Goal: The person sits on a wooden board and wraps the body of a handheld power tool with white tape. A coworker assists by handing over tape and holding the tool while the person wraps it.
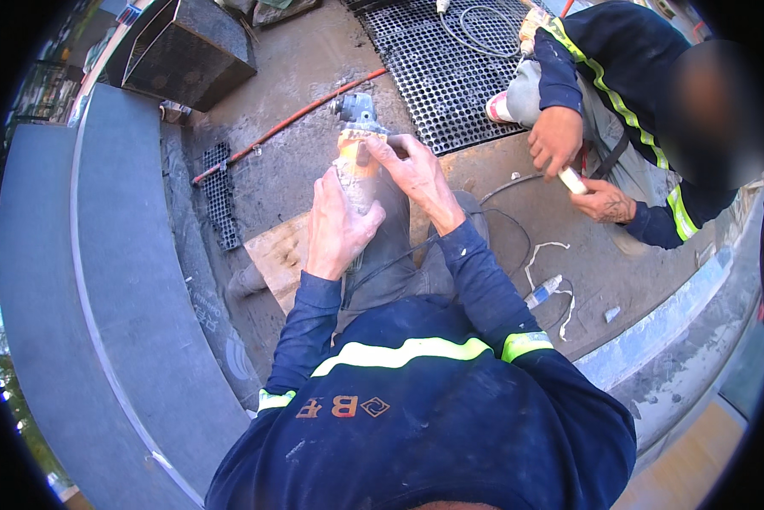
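A dusty yellow angle grinder (pixel 355 157) is upright above my lap, its grey metal head (pixel 356 109) pointing away from me; I see no disc on it. My left hand (pixel 341 223) is closed round the lower body, with the thumb on the near side. Higher up, my right hand (pixel 411 174) grips the same tool, thumb and fingers near the neck below the head. A dark cable (pixel 380 268) runs across my legs. Beneath me lies a plywood board (pixel 273 255).
At right a co-worker (pixel 611 93) crouches, both hands holding a small white object (pixel 571 180). Ahead are a black grid mat (pixel 433 76), a red hose (pixel 271 133) and a dark metal box (pixel 178 59). Grey slabs (pixel 118 255) edge the left; loose cords and a blue-white object (pixel 542 293) lie right.
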`<state>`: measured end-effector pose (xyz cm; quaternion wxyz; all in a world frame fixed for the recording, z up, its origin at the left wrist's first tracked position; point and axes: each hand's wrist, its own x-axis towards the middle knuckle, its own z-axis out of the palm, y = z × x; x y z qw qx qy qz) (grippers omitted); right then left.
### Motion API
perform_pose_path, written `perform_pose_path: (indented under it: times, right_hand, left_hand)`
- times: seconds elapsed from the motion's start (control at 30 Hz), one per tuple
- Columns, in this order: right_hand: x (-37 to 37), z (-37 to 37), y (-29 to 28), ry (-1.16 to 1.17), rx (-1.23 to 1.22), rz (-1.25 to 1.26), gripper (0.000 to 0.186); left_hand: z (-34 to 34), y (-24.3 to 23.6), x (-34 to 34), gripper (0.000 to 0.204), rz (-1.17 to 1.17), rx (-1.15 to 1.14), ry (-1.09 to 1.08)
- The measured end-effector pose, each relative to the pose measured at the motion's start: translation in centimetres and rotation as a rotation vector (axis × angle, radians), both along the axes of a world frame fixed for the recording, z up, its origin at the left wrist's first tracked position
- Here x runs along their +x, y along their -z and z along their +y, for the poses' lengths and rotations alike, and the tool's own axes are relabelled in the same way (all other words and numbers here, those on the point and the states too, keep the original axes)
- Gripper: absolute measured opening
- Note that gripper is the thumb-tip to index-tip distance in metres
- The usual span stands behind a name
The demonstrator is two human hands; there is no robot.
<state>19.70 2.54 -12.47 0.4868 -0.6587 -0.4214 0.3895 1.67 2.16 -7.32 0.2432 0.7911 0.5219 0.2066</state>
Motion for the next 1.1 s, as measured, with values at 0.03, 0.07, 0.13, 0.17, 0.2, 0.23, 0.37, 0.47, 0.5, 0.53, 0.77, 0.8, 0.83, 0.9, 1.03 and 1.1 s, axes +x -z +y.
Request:
perform_pose_path:
  times: [0.03, 0.07, 0.13, 0.17, 0.2, 0.23, 0.37, 0.47, 0.5, 0.53, 0.77, 0.8, 0.83, 0.9, 1.03, 1.1]
  right_hand:
    - [0.2, 0.2, -0.6, -0.053, -0.017, -0.025, 0.087]
    - [0.4, 0.4, -1.3, -0.107, -0.034, -0.049, 0.088]
    - [-0.2, 0.1, -2.1, -0.078, -0.021, 0.053, 0.085]
    - [-0.8, -0.2, -1.5, -0.056, 0.003, 0.119, 0.083]
    - [-1.1, -0.1, -1.0, -0.035, 0.034, 0.181, 0.081]
    - [-1.1, 0.2, -0.4, -0.044, 0.066, 0.308, 0.079]
    - [-0.9, 0.6, -1.0, -0.1, 0.204, 0.526, 0.078]
    - [-0.7, 0.4, -2.1, -0.121, 0.289, 0.551, 0.082]
    - [-0.8, 0.4, -2.5, -0.113, 0.315, 0.581, 0.083]
    - [-0.9, 0.5, -2.8, -0.105, 0.341, 0.611, 0.084]
    - [-1.3, 1.9, -4.2, -0.115, 0.4, 0.436, 0.097]
    - [-1.3, 2.5, -3.1, -0.123, 0.387, 0.347, 0.096]
    - [-1.6, 3.3, -2.4, -0.056, 0.369, 0.213, 0.091]
    - [-1.5, 2.7, -2.5, -0.045, 0.307, 0.16, 0.085]
    - [-1.4, 2.5, -3.8, 0.022, 0.246, 0.126, 0.075]
    - [-1.4, 2.5, -3.7, 0.047, 0.223, 0.07, 0.073]
  left_hand:
    - [0.0, 0.2, 0.0, 0.084, -0.01, 0.009, 0.004]
    - [0.1, 0.4, -0.1, 0.084, -0.02, 0.018, 0.007]
    - [0.1, 0.4, -0.2, 0.083, -0.039, 0.026, 0.012]
    - [0.0, 0.4, -0.2, 0.083, -0.048, 0.02, 0.014]
    - [0.0, 0.3, -0.2, 0.083, -0.062, 0.022, 0.016]
    - [0.1, 0.1, -0.1, 0.084, -0.077, 0.012, 0.021]
    - [1.2, -1.0, 0.9, 0.086, -0.093, 0.02, 0.03]
    - [1.4, -1.8, 1.0, 0.086, -0.104, 0.063, 0.039]
    - [1.6, -2.2, 0.9, 0.085, -0.113, 0.082, 0.045]
    - [2.1, -2.4, 0.6, 0.084, -0.205, -0.047, 0.068]
    - [2.0, -2.3, -0.8, 0.07, -0.786, -0.771, 0.035]
    - [1.9, -1.7, -0.7, 0.068, -0.781, -0.767, 0.034]
    - [2.0, -1.2, -0.6, 0.067, -0.777, -0.761, 0.043]
    - [2.1, -0.8, -0.5, 0.066, -0.76, -0.747, 0.043]
    - [1.8, -0.7, -0.1, 0.066, -0.734, -0.719, 0.023]
    - [1.8, -0.6, 0.1, 0.067, -0.747, -0.726, 0.019]
